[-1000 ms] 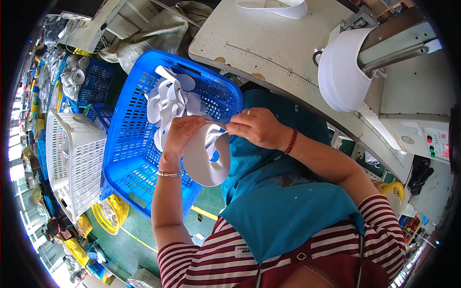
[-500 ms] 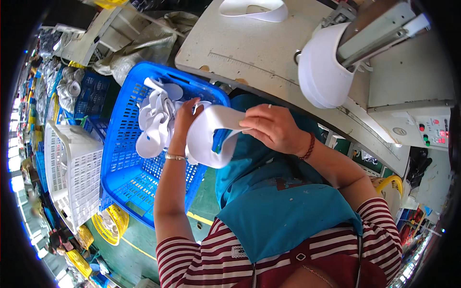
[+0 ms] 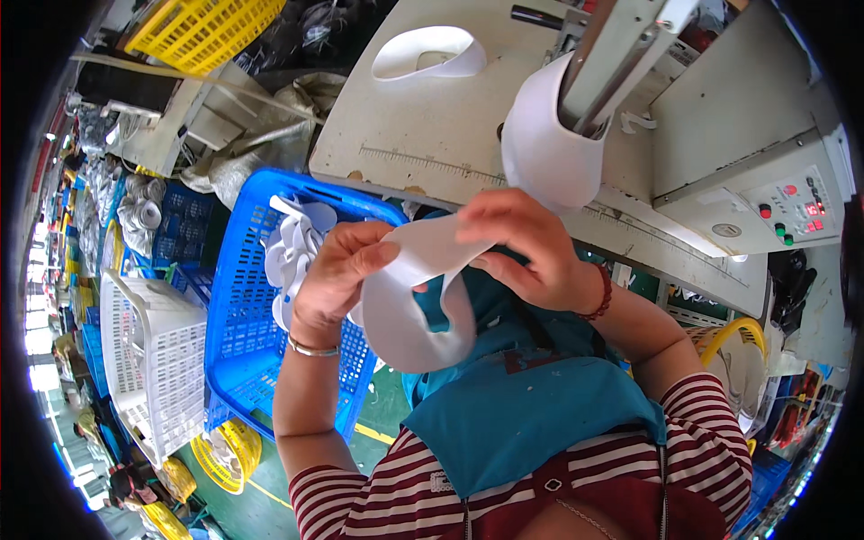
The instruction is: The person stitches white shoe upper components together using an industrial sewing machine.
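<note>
A curved white sheet piece (image 3: 418,328), smooth and bent into an open loop, hangs in front of my apron. My left hand (image 3: 340,270) pinches its upper left part between thumb and fingers. At the upper right end, my right hand (image 3: 531,256) has its fingers over the piece and the thumb below; those fingers are a little blurred. Just left of my left hand, a pile of similar white pieces (image 3: 292,247) lies in a blue perforated basket (image 3: 220,297).
Ahead stands a worn worktable (image 3: 432,135) with a ruler strip and a white loop piece (image 3: 427,54). A white curved piece (image 3: 549,144) sits on the machine's arm at right, near a control panel (image 3: 796,211). A white crate (image 3: 153,360) stands left of the basket.
My left hand has come up from the basket and now grips the white piece. The piece has moved slightly nearer my body. The view has shifted, showing more of the table.
</note>
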Demonstrator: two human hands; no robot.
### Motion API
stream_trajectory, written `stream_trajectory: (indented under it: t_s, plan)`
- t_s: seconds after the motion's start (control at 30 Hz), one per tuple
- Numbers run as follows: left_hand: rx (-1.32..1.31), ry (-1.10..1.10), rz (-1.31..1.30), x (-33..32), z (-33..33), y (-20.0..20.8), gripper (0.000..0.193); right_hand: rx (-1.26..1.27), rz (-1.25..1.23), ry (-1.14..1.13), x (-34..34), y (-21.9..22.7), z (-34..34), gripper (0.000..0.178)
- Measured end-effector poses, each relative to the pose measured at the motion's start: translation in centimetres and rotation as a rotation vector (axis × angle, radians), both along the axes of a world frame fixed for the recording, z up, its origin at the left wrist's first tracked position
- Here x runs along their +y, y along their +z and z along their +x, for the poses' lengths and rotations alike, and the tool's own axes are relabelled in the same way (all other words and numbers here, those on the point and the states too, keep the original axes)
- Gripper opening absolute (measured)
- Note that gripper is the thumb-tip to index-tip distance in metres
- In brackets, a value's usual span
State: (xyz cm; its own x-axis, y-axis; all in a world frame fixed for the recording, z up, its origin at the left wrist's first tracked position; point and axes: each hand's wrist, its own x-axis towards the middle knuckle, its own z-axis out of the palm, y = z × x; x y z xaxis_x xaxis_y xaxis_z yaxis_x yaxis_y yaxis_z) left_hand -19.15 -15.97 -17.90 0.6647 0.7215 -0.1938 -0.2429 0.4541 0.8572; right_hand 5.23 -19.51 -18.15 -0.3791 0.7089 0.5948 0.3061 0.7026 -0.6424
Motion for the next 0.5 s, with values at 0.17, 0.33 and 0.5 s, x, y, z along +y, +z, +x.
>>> stream_trajectory:
  t_s: [0.17, 0.33, 0.5]
  plan:
    - [-0.017, 0.066, 0.256, -0.8, 2.5, -0.6, 0.021, 0.652, -0.685, 0.165, -1.0, 0.8, 1.4, 0.068]
    - [-0.148, 0.031, 0.169, -0.6, 5.6, 0.8, 0.026, 0.665, -0.911, 0.237, -0.7, 2.4, 3.9, 0.077]
    - [-0.49, -0.088, -0.229, 0.5, 7.1, 1.0, 0.027, 0.635, -0.744, 0.242, -0.9, 2.9, 5.8, 0.075]
